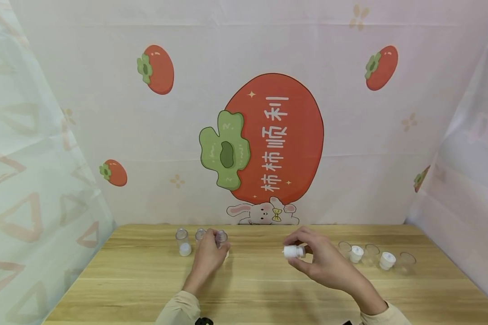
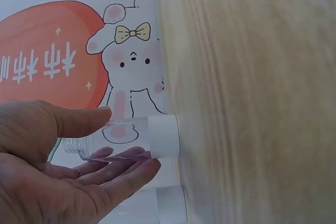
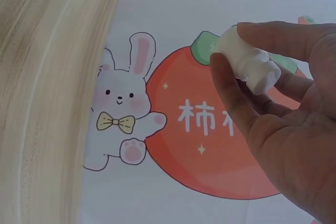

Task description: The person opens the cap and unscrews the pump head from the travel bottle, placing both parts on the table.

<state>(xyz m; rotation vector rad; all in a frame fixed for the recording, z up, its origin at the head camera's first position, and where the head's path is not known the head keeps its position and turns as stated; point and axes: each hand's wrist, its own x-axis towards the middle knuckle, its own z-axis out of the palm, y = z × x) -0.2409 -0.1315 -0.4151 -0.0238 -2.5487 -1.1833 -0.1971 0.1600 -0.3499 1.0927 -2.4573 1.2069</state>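
My left hand (image 1: 209, 253) is around a clear bottle (image 2: 123, 136) with a white base, which stands upright on the wooden table. The thumb lies along one side of it and the fingers along the other. Its threaded neck (image 2: 76, 146) is bare. Held above the table, a white pump head (image 1: 293, 251) lies sideways between the thumb and fingers of my right hand (image 1: 323, 262). In the right wrist view, the pump head (image 3: 244, 59) shows a wide collar and a narrower end. Two more clear bottles stand to the left, one of them (image 1: 183, 243) fully visible, the other (image 1: 200, 234) partly behind the left hand.
On the right of the table (image 1: 252, 298), two white pump heads, one (image 1: 356, 254) left of the other (image 1: 387, 260), alternate with clear caps, the nearest of them a round one (image 1: 406, 264). A printed cloth backdrop (image 1: 337, 180) rises behind the table's back edge.
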